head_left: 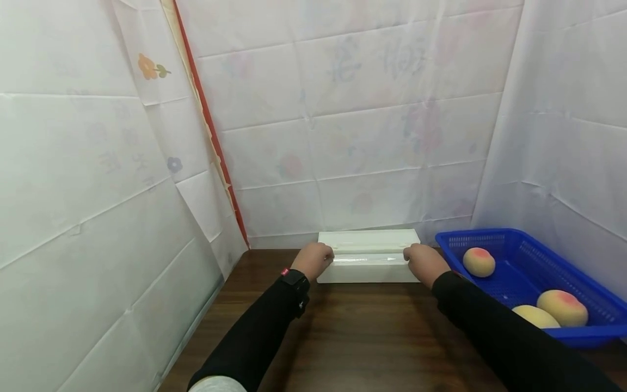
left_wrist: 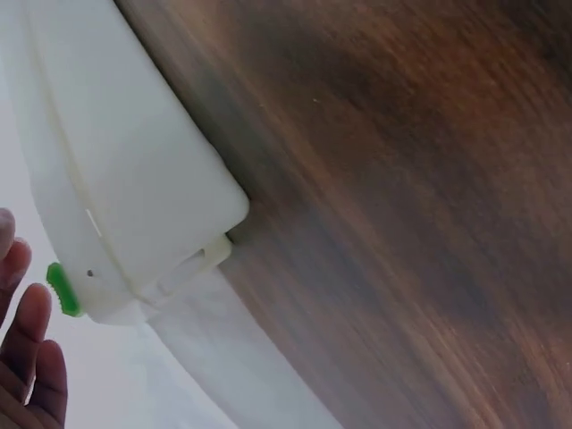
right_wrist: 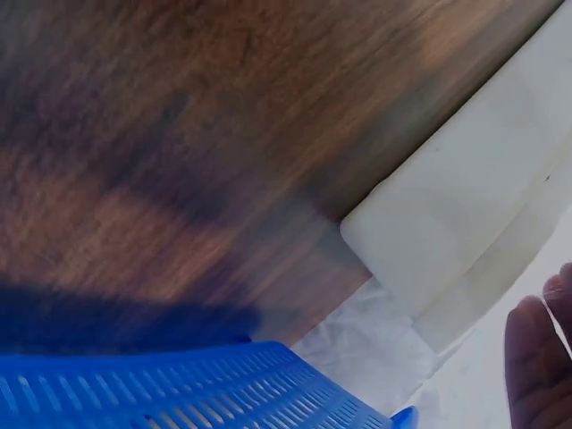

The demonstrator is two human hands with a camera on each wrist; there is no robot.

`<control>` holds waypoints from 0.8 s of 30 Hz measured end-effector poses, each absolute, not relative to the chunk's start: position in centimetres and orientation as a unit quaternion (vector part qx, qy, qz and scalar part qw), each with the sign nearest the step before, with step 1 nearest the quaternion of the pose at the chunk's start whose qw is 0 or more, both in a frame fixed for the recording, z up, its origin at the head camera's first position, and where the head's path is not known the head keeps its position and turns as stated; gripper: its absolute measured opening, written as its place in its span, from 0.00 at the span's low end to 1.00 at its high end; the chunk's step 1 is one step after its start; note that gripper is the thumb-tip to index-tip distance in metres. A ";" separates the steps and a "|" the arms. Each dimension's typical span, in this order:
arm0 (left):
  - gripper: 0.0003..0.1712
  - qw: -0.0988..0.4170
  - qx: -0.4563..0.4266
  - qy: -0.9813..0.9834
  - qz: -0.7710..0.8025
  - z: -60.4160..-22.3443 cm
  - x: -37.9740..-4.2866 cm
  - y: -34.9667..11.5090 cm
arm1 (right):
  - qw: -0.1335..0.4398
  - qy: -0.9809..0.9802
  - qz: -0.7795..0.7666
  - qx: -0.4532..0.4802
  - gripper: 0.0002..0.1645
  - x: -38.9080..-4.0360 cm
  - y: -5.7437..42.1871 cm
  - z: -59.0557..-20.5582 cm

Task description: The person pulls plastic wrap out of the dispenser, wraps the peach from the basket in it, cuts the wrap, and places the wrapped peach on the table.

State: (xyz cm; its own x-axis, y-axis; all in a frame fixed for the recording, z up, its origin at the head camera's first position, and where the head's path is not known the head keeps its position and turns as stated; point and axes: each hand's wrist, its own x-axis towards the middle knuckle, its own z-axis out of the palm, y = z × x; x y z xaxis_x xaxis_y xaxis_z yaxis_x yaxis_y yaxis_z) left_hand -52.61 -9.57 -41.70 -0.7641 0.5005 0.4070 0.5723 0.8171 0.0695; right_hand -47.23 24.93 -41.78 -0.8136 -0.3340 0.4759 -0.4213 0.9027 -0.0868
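A long white plastic wrap dispenser (head_left: 368, 274) lies on the brown wooden table near the back wall. A strip of shiny clear plastic wrap (head_left: 368, 259) stretches along its top between both hands. My left hand (head_left: 313, 260) is at the dispenser's left end, thumb and fingertips drawn together at the wrap's edge. At the right end my right hand (head_left: 425, 263) pinches in the same way. The left wrist view shows a green slider (left_wrist: 63, 289) beside the curled left fingers (left_wrist: 34, 313). Right fingers (right_wrist: 532, 349) show at that view's edge, their grip mostly out of frame.
A blue plastic basket (head_left: 519, 239) stands to the right, close to the right forearm. In it lie a peach (head_left: 479, 262) at the back and two more fruits (head_left: 562, 308) near the front. White patterned sheets (head_left: 352, 136) surround the table (head_left: 372, 337).
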 end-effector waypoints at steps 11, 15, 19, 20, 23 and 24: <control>0.06 0.221 -0.277 -0.926 -0.130 -40.7 -51.9 -9.4 | 0.262 -0.924 0.194 0.199 0.06 -46.8 25.3 -41.5; 0.07 0.208 -0.267 -0.928 -0.158 -40.6 -51.7 -9.4 | 0.266 -0.922 0.205 0.194 0.06 -46.6 25.3 -41.3; 0.07 0.197 -0.252 -0.931 -0.176 -40.6 -51.5 -9.3 | 0.258 -0.925 0.217 0.177 0.06 -46.4 25.3 -41.1; 0.07 0.198 -0.252 -0.931 -0.175 -40.6 -51.5 -9.3 | 0.256 -0.926 0.219 0.172 0.06 -46.3 25.3 -41.1; 0.06 0.206 -0.258 -0.929 -0.168 -40.4 -51.3 -9.3 | 0.257 -0.927 0.220 0.162 0.06 -46.1 25.2 -41.0; 0.06 0.209 -0.260 -0.928 -0.166 -40.3 -51.3 -9.3 | 0.260 -0.926 0.220 0.161 0.06 -46.1 25.2 -41.0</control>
